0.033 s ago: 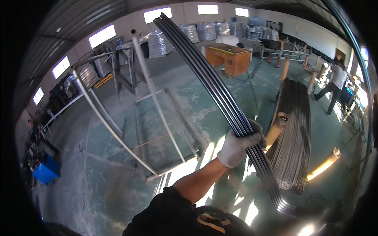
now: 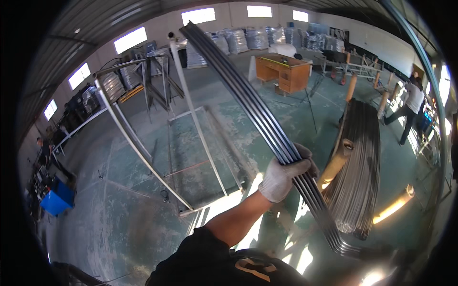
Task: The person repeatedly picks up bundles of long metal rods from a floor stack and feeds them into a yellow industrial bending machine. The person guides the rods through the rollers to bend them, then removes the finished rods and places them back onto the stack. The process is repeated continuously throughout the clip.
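Note:
My left hand (image 2: 281,176), in a pale work glove, is closed around a bundle of long dark metal tubes (image 2: 248,102). The tubes lie side by side and run slantwise from the upper middle down to the lower right. Their near part shows a bend at the lower right, and beyond it they fade into a dark blur. My right hand is not visible. Just right of my left hand, a large stack of thin metal rods or tubes (image 2: 358,167) lies low, with a brown cardboard-like roll (image 2: 338,164) beside it.
A metal frame (image 2: 200,133) stands left of the bundle. Farther back are a wooden desk (image 2: 292,78) and several wrapped pallets (image 2: 257,39). One person (image 2: 408,105) is at the right; another (image 2: 46,152) stands left by a blue box (image 2: 57,201). Another roll (image 2: 393,205) is at right.
The background has shifted slightly right in the view. My left hand and the tubes have moved a little left, and the tubes' far end sits slightly lower. The grip is the same.

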Motion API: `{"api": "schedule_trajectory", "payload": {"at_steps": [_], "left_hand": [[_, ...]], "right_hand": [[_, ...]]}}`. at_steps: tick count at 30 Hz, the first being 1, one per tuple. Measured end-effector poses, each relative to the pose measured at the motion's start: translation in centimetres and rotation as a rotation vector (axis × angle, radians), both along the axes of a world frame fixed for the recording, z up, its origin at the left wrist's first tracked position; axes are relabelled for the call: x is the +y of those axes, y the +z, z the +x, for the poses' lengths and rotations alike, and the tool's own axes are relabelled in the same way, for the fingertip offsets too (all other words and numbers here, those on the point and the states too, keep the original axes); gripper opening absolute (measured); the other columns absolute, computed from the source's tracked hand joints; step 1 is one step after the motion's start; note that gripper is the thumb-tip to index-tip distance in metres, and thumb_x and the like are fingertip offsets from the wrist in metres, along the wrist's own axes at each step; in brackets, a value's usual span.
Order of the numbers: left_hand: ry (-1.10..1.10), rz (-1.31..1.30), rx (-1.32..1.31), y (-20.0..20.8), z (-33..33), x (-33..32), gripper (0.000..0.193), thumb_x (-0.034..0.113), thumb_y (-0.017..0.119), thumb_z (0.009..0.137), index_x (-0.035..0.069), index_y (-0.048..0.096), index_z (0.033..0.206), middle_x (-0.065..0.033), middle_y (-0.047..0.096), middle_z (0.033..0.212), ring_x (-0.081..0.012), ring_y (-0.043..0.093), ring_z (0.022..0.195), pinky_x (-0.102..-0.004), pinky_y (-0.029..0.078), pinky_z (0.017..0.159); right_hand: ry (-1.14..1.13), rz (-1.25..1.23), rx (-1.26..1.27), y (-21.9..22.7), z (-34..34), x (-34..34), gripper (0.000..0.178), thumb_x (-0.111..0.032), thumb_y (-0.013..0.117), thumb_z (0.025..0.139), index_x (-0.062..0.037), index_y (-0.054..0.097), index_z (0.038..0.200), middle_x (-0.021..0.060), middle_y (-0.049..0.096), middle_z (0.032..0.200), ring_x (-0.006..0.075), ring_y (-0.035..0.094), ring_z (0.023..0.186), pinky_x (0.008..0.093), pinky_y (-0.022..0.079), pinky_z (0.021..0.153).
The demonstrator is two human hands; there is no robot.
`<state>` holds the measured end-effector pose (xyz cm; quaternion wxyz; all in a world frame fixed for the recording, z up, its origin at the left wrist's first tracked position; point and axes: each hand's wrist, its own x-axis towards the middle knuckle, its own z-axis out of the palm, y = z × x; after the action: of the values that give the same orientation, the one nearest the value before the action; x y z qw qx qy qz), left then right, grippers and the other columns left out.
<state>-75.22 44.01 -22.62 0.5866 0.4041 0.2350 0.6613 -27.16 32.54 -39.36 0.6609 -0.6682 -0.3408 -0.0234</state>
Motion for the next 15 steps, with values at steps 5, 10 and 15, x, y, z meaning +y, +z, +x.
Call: {"api": "schedule_trajectory", "payload": {"at_steps": [5, 10, 15], "left_hand": [[0.341, 0.039, -0.096, 1.3, -12.1, -1.2, 0.026, -0.001, 0.07, 0.091, -0.002, 0.067, 0.117, -0.0175, 0.072, 0.091, -0.0367, 0.076, 0.087, -0.0533, 0.065, 0.09], [0.384, -0.006, -0.282, 0.8, -26.3, 2.4, 0.014, 0.007, 0.065, 0.099, -0.005, 0.067, 0.106, -0.0164, 0.072, 0.092, -0.0353, 0.075, 0.09, -0.0521, 0.063, 0.095], [0.455, 0.122, -0.505, 2.2, -44.1, 4.2, 0.012, 0.009, 0.061, 0.104, -0.001, 0.064, 0.11, -0.0153, 0.071, 0.095, -0.0357, 0.073, 0.094, -0.0566, 0.059, 0.108]], "right_hand": [[0.374, 0.215, 0.348, 12.4, -15.6, 9.4, 0.029, -0.021, 0.074, 0.111, 0.0052, 0.071, 0.123, 0.0086, 0.072, 0.096, 0.0146, 0.065, 0.077, 0.03, 0.054, 0.072], [0.521, 0.271, 0.037, 22.3, -28.8, 17.7, 0.027, -0.024, 0.073, 0.112, 0.0024, 0.071, 0.116, 0.0016, 0.067, 0.088, 0.0099, 0.061, 0.075, 0.0277, 0.049, 0.071], [0.572, 0.209, -0.55, 38.5, -51.5, 27.7, 0.024, -0.025, 0.066, 0.112, -0.0024, 0.074, 0.113, 0.005, 0.066, 0.079, 0.0127, 0.062, 0.07, 0.0313, 0.049, 0.066]]}}
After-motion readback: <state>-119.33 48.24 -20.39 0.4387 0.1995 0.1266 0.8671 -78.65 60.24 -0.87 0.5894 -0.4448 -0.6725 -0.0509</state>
